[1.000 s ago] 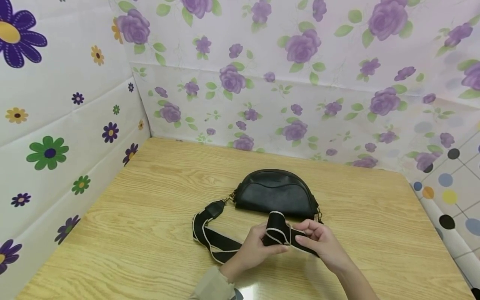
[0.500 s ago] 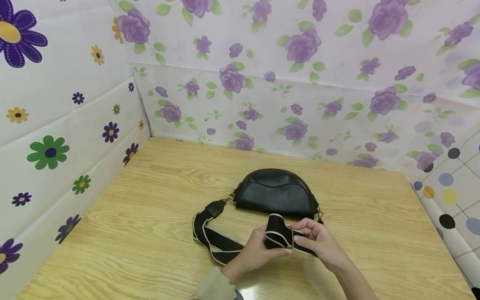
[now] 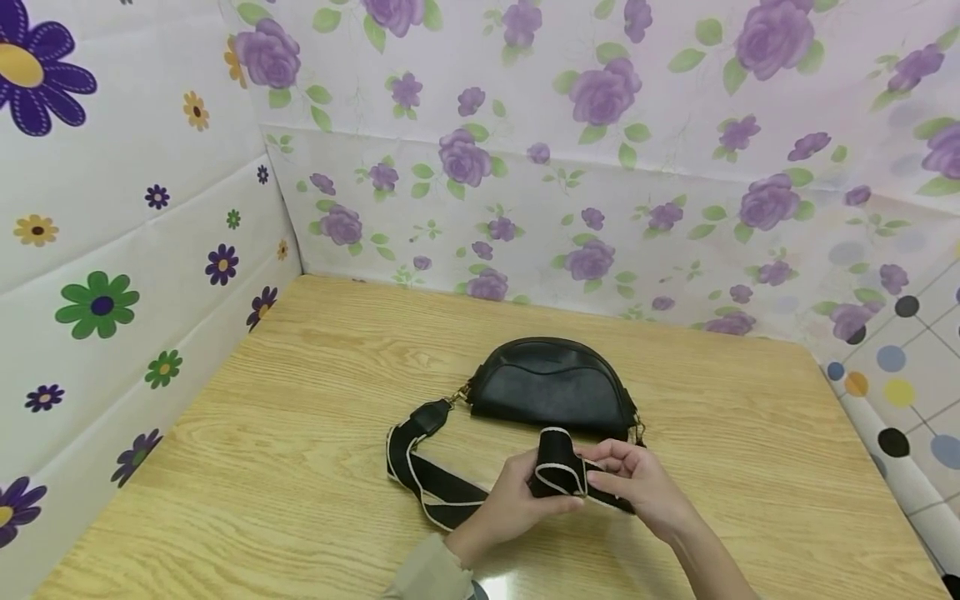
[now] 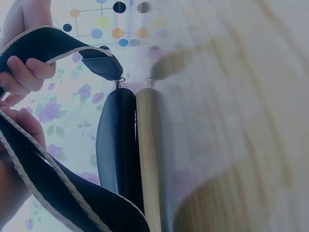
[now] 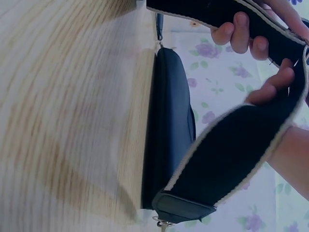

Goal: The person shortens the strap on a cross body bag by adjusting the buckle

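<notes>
A black half-round handbag (image 3: pixel 551 385) lies on the table, a wide black strap with pale edging (image 3: pixel 442 483) joined to its two ends by metal clips. In front of the bag both hands hold the strap. My left hand (image 3: pixel 517 496) grips it where it stands up in a folded loop (image 3: pixel 557 458). To the right of that loop, my right hand (image 3: pixel 637 483) pinches the strap by a slim buckle. In the right wrist view the strap's leather end tab (image 5: pixel 181 208) sits beside the bag (image 5: pixel 169 130). Parts of the fingers are hidden behind the strap.
The wooden table (image 3: pixel 300 400) reaches out on every side of the bag. Behind it hangs a cloth with purple roses (image 3: pixel 465 158); flowered cloth (image 3: pixel 97 304) covers the left side. A dotted cloth (image 3: pixel 892 392) stands at the right.
The buckle and the strap's loop have shifted slightly to the right and down between the hands, and the loop's shape has altered a little. The bag has stayed in place.
</notes>
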Demonstrator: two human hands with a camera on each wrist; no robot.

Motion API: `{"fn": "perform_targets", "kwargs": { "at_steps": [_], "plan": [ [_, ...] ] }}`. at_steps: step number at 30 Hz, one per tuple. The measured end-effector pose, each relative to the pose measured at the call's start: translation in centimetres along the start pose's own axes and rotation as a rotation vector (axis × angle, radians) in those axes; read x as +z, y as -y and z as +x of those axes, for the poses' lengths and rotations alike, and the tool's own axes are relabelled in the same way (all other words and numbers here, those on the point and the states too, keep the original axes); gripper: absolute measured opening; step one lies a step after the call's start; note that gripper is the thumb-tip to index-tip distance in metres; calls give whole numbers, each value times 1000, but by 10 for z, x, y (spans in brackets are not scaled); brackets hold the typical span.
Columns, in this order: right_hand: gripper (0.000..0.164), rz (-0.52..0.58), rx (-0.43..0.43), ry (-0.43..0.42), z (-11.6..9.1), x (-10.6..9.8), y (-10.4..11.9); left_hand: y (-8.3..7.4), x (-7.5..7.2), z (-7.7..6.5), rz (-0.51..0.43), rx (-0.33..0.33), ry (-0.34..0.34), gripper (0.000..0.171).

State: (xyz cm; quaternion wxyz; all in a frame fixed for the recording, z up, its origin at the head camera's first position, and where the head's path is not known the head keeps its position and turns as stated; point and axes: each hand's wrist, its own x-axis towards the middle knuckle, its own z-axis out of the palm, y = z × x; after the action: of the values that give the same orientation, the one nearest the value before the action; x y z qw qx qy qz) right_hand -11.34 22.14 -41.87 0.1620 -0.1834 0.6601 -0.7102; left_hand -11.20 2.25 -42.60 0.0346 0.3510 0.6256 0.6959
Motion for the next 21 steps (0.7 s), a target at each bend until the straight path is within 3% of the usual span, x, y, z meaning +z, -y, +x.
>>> {"fn": "perform_targets", "kwargs": {
  "at_steps": [14, 21],
  "plan": [
    [22, -84, 71, 51, -2, -8, -1, -4, -2, 2, 39, 13, -16, 40],
    [18, -99, 61, 54, -4, -12, -1, -1, -2, 1, 30, 27, -33, 42]
  ]
}}
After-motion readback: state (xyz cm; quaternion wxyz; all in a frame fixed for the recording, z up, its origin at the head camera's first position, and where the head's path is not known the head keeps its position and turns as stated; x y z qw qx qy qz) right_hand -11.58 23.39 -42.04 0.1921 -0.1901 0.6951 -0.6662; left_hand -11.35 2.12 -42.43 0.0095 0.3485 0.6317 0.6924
